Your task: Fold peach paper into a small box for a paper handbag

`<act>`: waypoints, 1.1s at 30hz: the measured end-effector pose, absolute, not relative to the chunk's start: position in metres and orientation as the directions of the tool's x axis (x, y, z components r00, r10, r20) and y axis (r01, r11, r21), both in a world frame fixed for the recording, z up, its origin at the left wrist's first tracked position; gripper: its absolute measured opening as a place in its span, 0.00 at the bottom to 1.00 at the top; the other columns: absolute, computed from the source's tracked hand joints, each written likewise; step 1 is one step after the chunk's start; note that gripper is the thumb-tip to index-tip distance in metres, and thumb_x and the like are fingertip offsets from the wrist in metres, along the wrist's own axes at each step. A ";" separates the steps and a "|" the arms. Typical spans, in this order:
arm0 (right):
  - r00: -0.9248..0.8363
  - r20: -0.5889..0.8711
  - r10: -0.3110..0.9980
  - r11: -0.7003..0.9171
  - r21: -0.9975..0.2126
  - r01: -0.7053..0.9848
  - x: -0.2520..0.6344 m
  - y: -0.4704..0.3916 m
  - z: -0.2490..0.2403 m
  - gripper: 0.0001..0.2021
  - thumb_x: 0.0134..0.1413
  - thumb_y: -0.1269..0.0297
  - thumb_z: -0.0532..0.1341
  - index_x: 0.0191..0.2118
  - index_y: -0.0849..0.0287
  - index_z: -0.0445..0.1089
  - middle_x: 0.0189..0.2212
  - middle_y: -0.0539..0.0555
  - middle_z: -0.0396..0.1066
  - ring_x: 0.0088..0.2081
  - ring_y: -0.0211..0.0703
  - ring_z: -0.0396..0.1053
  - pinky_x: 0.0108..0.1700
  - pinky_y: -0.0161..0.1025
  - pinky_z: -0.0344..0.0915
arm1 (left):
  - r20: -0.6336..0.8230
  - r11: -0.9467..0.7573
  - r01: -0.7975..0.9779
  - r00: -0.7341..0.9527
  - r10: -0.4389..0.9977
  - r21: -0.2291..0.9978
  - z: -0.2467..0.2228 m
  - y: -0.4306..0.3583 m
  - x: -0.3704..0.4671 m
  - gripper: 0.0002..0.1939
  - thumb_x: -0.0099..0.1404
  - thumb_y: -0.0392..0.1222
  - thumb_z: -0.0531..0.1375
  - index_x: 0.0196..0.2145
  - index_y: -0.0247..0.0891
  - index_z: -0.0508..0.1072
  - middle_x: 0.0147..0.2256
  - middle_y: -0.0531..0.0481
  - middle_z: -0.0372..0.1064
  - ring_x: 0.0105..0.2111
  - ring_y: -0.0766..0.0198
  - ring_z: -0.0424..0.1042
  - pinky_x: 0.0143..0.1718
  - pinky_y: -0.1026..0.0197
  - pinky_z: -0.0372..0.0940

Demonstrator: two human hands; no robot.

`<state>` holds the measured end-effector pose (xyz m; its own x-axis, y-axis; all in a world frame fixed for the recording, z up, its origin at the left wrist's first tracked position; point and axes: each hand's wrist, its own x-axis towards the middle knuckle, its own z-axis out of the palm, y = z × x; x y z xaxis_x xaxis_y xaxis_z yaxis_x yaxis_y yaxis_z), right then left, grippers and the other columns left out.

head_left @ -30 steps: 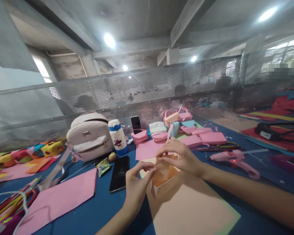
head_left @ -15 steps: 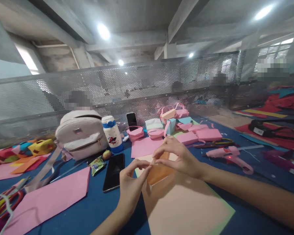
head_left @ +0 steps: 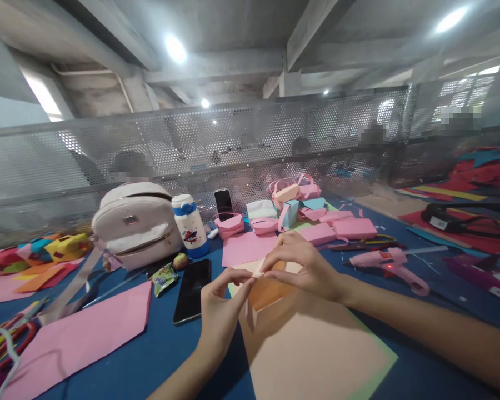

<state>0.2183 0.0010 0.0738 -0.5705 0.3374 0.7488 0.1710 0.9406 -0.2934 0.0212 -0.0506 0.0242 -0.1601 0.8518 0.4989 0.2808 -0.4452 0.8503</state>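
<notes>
My left hand [head_left: 219,308] and my right hand [head_left: 306,266] meet over a folded peach paper box [head_left: 266,291] and pinch its upper edge between thumb and fingers. The box stands on a large peach paper sheet [head_left: 312,355] that lies on the blue table [head_left: 162,355] right in front of me. A black phone [head_left: 193,290] lies flat just left of my left hand.
A pink glue gun [head_left: 394,265] lies right of my right arm. Pink paper sheet [head_left: 79,339] at left, white backpack [head_left: 133,225], bottle [head_left: 189,225], several finished pink paper boxes [head_left: 337,229] behind. A perforated metal screen [head_left: 233,144] closes the table's far side; people sit beyond it.
The view has shifted slightly. Both hands stay on the box's top edge, with the fingertips drawn a little closer together.
</notes>
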 end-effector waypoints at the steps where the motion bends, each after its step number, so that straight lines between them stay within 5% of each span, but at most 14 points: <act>1: -0.574 0.746 0.337 0.941 -0.285 0.183 0.218 0.001 0.074 0.05 0.62 0.61 0.63 0.38 0.55 0.75 0.32 0.50 0.76 0.35 0.42 0.66 0.45 0.42 0.58 | 0.500 -0.446 0.282 -0.159 0.851 0.849 0.024 -0.051 0.021 0.05 0.58 0.42 0.67 0.30 0.38 0.79 0.29 0.49 0.75 0.31 0.61 0.69 0.35 0.62 0.63; 13: -0.556 0.771 0.310 0.951 -0.258 0.172 0.218 0.000 0.076 0.11 0.64 0.56 0.59 0.37 0.55 0.75 0.32 0.51 0.76 0.35 0.44 0.65 0.43 0.43 0.56 | 0.523 -0.470 0.289 -0.144 0.840 0.834 0.027 -0.051 0.022 0.04 0.59 0.41 0.67 0.30 0.39 0.79 0.28 0.50 0.73 0.31 0.62 0.68 0.36 0.63 0.62; 33: -0.569 0.766 0.301 0.954 -0.234 0.189 0.215 -0.003 0.078 0.06 0.59 0.73 0.58 0.38 0.56 0.71 0.33 0.50 0.76 0.35 0.42 0.67 0.42 0.41 0.57 | 0.523 -0.472 0.287 -0.134 0.842 0.833 0.026 -0.054 0.023 0.05 0.58 0.42 0.67 0.30 0.40 0.80 0.29 0.50 0.73 0.32 0.61 0.68 0.37 0.62 0.62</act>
<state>0.2151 -0.0029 0.0776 -0.5687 0.3008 0.7656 0.1895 0.9536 -0.2340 0.0227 -0.0536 0.0264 -0.1339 0.8418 0.5229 0.2875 -0.4720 0.8334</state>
